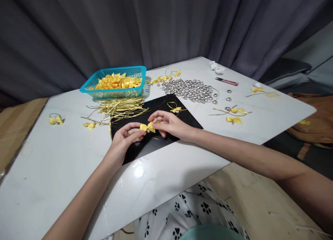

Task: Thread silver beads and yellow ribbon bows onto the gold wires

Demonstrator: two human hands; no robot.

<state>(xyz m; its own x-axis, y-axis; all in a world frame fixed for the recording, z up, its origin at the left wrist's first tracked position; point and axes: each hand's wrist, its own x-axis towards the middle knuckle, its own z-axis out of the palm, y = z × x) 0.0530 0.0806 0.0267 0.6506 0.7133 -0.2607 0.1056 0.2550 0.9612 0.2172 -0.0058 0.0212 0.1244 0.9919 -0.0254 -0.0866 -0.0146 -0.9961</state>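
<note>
Both hands hold one small yellow ribbon bow (147,127) above a black board (166,109). My left hand (129,135) pinches the bow's left end between thumb and fingers. From the right, my right hand (166,123) grips the opposite end with its fingertips. A small silvery bead shows at the bow's middle. On the board's right part lies another yellow bow (176,109) with a looped gold wire tie. Beyond my left hand a pile of gold wire ties (119,106) overlaps the board's edge.
A blue basket (114,94) of yellow bows stands at the back left. Silver beads (189,89) are heaped right of it. Pink-handled snips (227,81) lie farther right. Loose bows (234,120) and ties lie at the right, a wired bow (56,120) at the left.
</note>
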